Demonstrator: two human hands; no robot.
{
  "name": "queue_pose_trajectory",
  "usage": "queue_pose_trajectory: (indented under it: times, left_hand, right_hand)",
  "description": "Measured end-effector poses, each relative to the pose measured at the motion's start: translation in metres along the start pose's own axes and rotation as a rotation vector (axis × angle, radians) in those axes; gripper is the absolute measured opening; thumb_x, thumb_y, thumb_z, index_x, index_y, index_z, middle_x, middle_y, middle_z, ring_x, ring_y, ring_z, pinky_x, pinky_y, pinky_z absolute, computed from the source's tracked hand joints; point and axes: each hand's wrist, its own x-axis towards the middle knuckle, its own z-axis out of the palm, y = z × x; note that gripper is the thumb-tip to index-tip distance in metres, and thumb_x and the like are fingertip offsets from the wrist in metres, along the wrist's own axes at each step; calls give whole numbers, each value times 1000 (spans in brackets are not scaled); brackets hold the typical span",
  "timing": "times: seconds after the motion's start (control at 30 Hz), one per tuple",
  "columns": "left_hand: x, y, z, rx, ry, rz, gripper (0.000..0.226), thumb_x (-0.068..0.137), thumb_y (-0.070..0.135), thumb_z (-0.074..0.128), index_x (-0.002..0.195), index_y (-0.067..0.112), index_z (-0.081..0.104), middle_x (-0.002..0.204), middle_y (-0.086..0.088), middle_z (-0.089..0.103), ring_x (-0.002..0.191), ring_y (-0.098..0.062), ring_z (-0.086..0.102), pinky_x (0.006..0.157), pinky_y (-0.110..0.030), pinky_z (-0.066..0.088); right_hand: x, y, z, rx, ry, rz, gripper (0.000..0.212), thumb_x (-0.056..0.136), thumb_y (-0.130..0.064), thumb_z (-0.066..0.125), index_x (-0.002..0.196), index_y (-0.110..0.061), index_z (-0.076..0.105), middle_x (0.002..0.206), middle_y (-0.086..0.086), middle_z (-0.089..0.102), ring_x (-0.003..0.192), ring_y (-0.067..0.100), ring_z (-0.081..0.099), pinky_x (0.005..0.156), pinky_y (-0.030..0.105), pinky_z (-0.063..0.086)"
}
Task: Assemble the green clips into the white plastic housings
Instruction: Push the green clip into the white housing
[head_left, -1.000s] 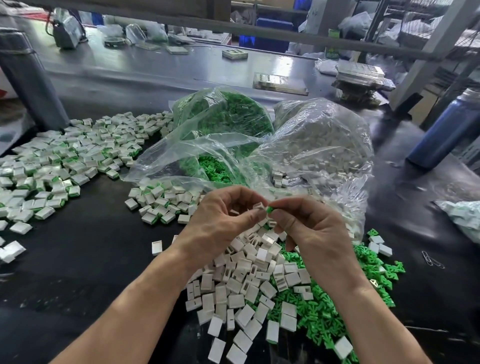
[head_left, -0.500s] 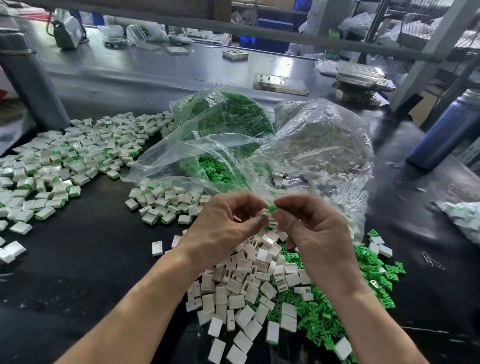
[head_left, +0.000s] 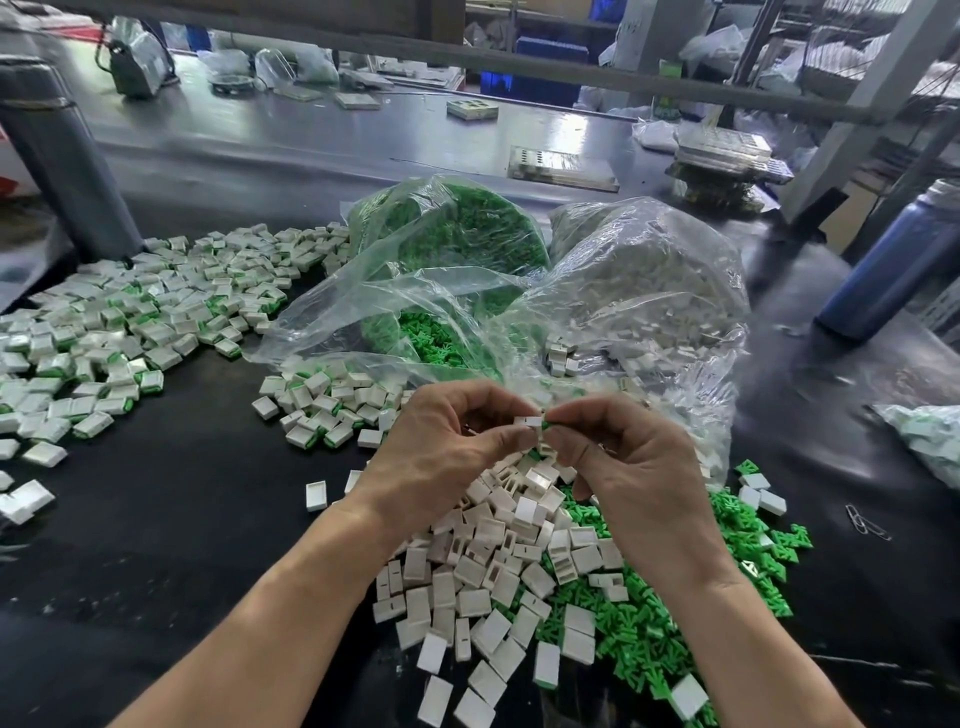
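Between the two sets of fingertips, above the loose heap of white housings (head_left: 498, 566), a small white housing (head_left: 527, 421) is pinched by the left hand (head_left: 441, 452), thumb and forefinger curled onto it. The right hand (head_left: 631, 467) pinches a green clip (head_left: 546, 425) against that housing's right end, its other fingers curled under. Right of the heap spreads a litter of angular green clips (head_left: 670, 618). Behind the heap, two crinkled clear plastic bags lie open: one (head_left: 447, 244) full of green clips, the other (head_left: 654, 291) of white housings. Far left of the heap lies a wide scatter of assembled white-and-green pieces (head_left: 119, 332) on the black table (head_left: 156, 519).
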Motion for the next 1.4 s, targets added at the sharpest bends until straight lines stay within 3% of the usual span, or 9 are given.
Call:
queue_pose_trajectory:
  times: [0.17,0.3,0.53,0.63,1.03,1.23,1.4]
  left_hand:
    - [1,2,1,-31,10,24,18,82,26,80,99,18,78,91,2,77,80,-8,71,71,-18,55]
    - [0,4,3,-78,17,44,17,80,28,80,96,22,78,90,2,77,80,-8,71,71,-18,55]
    - [-1,6,4,-47,29,43,11,86,16,80,97,15,78,85,4,77,76,-5,69,70,-17,54]
    - [-1,5,5,45,68,56,10,88,11,80,96,15,78,85,5,77,78,-7,71,71,-20,56]
    - [-2,4,6,140,74,93,21,86,-5,77,90,16,80,79,14,75,70,0,69,64,-15,54]
    - [-1,5,9,3,111,109,16,87,-4,76,90,11,80,73,5,75,62,-4,64,59,-19,54]
    - [2,4,12,-37,114,93,17,88,3,77,91,19,77,77,8,74,68,-4,65,64,-18,53]
  right_hand:
    - [0,-1,2,124,14,54,18,85,-15,79,99,-25,78,88,4,77,67,13,68,57,22,55]
    - [0,-3,2,199,11,104,23,79,-26,76,99,-15,77,80,5,76,65,17,68,57,23,56]
    - [-3,-3,4,55,19,55,16,82,-29,75,94,-19,78,80,4,76,64,18,68,58,25,56]
    - [-4,-2,5,-31,20,30,6,87,-22,78,93,-23,78,78,-1,76,63,14,68,59,23,56]
    - [-4,-4,5,-218,8,-25,17,89,-8,79,90,-25,79,77,-7,75,63,14,69,58,29,60]
    - [-4,-5,8,36,90,35,22,88,0,77,84,-21,82,75,5,77,59,19,68,55,24,57]
    - [-2,-8,6,136,112,56,12,86,-21,73,92,-22,83,76,7,77,61,20,69,56,26,58]
